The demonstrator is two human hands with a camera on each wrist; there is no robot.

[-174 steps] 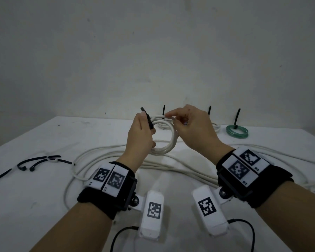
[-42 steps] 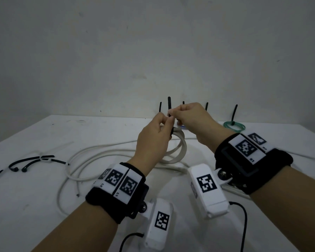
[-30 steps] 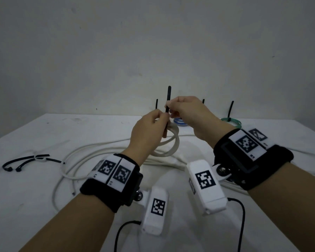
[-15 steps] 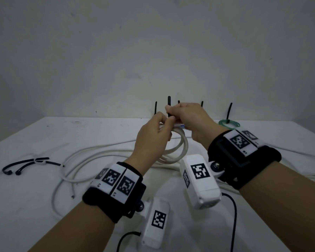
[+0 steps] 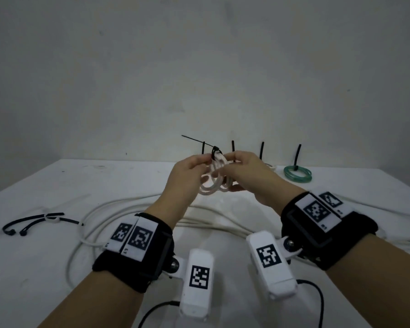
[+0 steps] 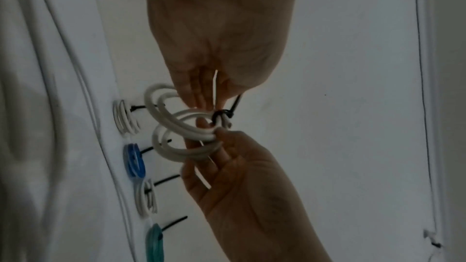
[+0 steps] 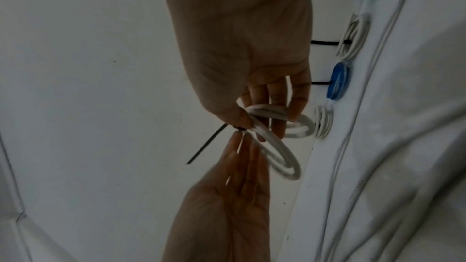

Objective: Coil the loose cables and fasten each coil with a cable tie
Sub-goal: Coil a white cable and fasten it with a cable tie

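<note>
**Item: white cable coil [image 5: 214, 183], tied, held in the air**

- Location: between the two hands, above the worktop [image 5: 45, 268], touching nothing on it. The loops fan apart below the fingers instead of lying flat together.
- Fastening: black cable tie [image 5: 215, 153] drawn round the top of the coil, just above the fingertips of both hands.
- Right hand [image 5: 249, 176]: curled on the coil, thumb on the outside and fingers passed through the loops. It carries the weight.
- Left hand [image 5: 187, 176]: fingers straight and close together, tips touching the coil just beside the tie head. No grip on the tie shows.
- Key relation: the tie tail [image 5: 194, 140] runs from the head up and away to the left, past the left hand's fingertips and on the far side from the right hand. Its long axis slants slightly above level. The left hand is the nearer one.
- Judgement: the fanned loops suggest the tie could take one more pull. If so, the left hand pinches the tail and draws along that slant while the right hand steadies the coil.
- Beyond both hands: finished coils, among them a green coil [image 5: 297, 175] and a blue coil [image 6: 133, 161], with ties standing upright.
- Beneath the hands: loose white cable [image 5: 128, 207], not yet coiled.
- Well to the left of the left hand: spare black ties [image 5: 33, 220].
</note>
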